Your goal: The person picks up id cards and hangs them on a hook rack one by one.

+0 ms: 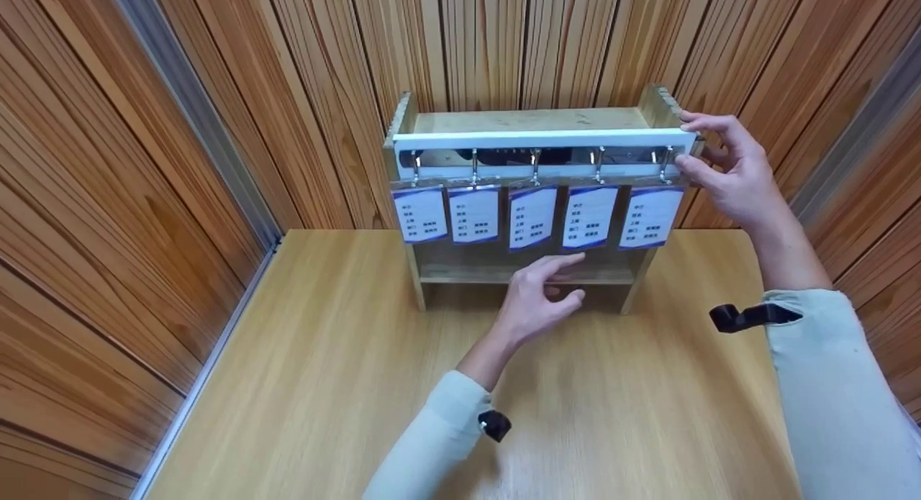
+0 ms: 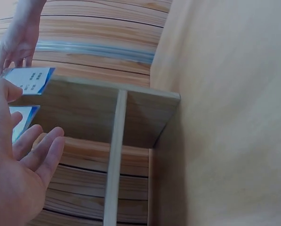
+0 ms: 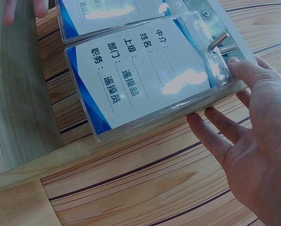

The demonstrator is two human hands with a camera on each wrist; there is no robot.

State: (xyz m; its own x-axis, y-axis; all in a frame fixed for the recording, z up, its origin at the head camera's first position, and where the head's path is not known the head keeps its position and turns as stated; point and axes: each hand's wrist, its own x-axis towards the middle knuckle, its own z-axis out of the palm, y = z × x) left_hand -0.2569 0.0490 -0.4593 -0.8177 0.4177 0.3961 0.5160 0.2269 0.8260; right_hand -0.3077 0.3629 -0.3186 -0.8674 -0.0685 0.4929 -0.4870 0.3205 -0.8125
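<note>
A wooden shelf [image 1: 529, 275] carries a white-framed hook rail [image 1: 575, 139] along its front top. Several badge holders in clear plastic hang from its metal hooks, among them the rightmost badge [image 1: 651, 216] and the middle badge [image 1: 532, 216]. My right hand [image 1: 734, 165] grips the rail's right end, thumb on the front face beside the last hook. In the right wrist view, the thumb lies near that hook [image 3: 219, 41]; other fingers reach behind the rail. My left hand [image 1: 540, 298] hovers below the middle badges, fingers loosely spread, holding nothing.
The shelf stands on a wooden table [image 1: 345, 385] against a wood-slat wall [image 1: 504, 47]. A metal strip [image 1: 209, 370] edges the table's left side by another slatted wall. The shelf's side panels [image 1: 658, 108] rise beyond the rail's ends.
</note>
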